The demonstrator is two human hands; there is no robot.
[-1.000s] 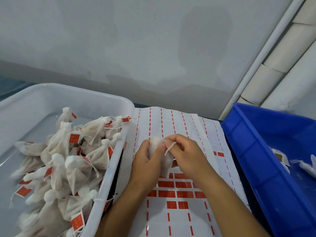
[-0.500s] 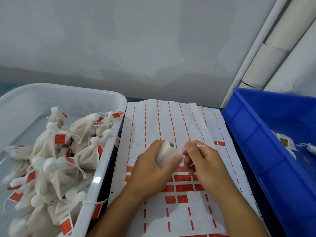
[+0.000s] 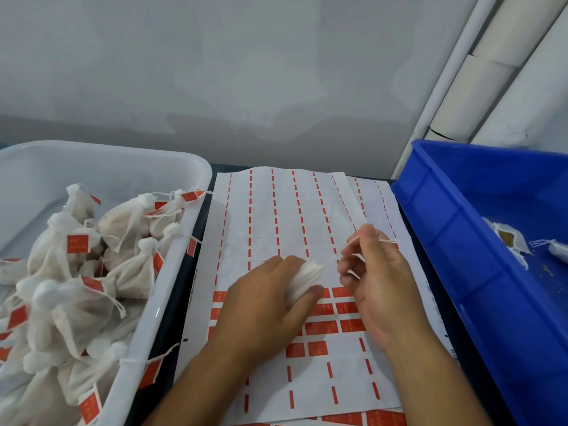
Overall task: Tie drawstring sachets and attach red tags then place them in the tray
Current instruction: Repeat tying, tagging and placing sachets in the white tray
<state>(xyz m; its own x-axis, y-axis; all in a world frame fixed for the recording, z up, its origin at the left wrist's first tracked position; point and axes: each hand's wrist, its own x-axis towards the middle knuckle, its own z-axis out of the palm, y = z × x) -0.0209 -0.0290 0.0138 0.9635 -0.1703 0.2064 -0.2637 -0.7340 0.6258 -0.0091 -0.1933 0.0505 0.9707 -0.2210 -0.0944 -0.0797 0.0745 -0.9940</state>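
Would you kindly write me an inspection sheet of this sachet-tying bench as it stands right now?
Surface: dark bench, mostly covered by a sticker sheet with several red tags left on it.
Job's things: one white sachet held above the sheet, its drawstring pulled taut to the right; white tray at left holds many tied, tagged sachets.
Clutter: blue bin at right with an open sachet and crumbs.
Grips: left hand holds the sachet; right hand pinches the drawstring.
Cables: nothing seen.
Surroundings: grey wall, white pipes at right.
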